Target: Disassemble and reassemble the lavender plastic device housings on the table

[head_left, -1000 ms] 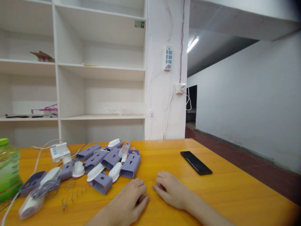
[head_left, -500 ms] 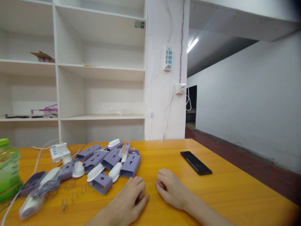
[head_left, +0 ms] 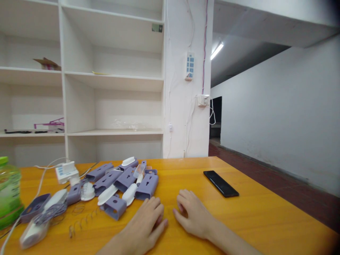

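My left hand [head_left: 146,225] rests palm down on the wooden table [head_left: 183,244], its fingers loosely bent and the thumb held apart. It holds nothing that I can see. Close beyond its fingertips lie purple plastic housings, among them an upright-slotted housing [head_left: 147,186] and a short hollow housing [head_left: 115,207]. White oval plastic pieces, such as one piece [head_left: 129,194], lie between them. My right hand [head_left: 193,216] also rests on the table, fingers curled loosely, with a gap between thumb and index finger and nothing visible in it. Beyond it lies a black phone [head_left: 221,183].
Left of my hands are a wire coil [head_left: 83,223], a bagged white device [head_left: 35,230] with a grey cord, a white power strip [head_left: 67,172] and a bottle of green liquid [head_left: 9,194]. White shelves [head_left: 114,132] stand behind the table; its right edge borders a red floor [head_left: 255,170].
My right hand has lifted and opened slightly, its thumb moving a little away from the fingers. The left hand stays almost still, and the objects have not moved.
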Motion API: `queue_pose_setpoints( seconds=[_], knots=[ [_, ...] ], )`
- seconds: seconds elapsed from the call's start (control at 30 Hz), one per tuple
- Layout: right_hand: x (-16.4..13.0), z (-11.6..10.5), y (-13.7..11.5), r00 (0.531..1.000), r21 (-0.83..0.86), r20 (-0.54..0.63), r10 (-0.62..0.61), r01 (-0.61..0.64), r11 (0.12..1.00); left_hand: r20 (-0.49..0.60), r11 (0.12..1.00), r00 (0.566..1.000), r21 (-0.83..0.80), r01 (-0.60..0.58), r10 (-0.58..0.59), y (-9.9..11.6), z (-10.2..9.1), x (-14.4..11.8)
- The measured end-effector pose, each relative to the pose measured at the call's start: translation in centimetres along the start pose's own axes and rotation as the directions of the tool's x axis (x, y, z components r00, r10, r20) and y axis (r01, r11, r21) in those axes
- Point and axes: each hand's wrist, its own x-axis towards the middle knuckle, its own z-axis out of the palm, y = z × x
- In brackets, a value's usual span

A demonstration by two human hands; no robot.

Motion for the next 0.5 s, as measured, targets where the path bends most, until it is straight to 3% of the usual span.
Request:
queue_pose_setpoints(
  seconds=[0.13, 0.5],
  knots=[
    [-0.02, 0.29, 0.00, 0.997, 0.004, 0.080, -0.007, 0.007, 1.000, 0.064, 1.000, 0.998, 0.025, -0.017, 0.015, 0.10, -0.10, 0.32],
    [-0.13, 0.27, 0.12, 0.997, 0.027, 0.077, 0.006, -0.008, 1.000, 0.057, 1.000, 0.998, 0.021, -0.001, 0.000, 0.09, 0.02, 0.28]
  ],
)
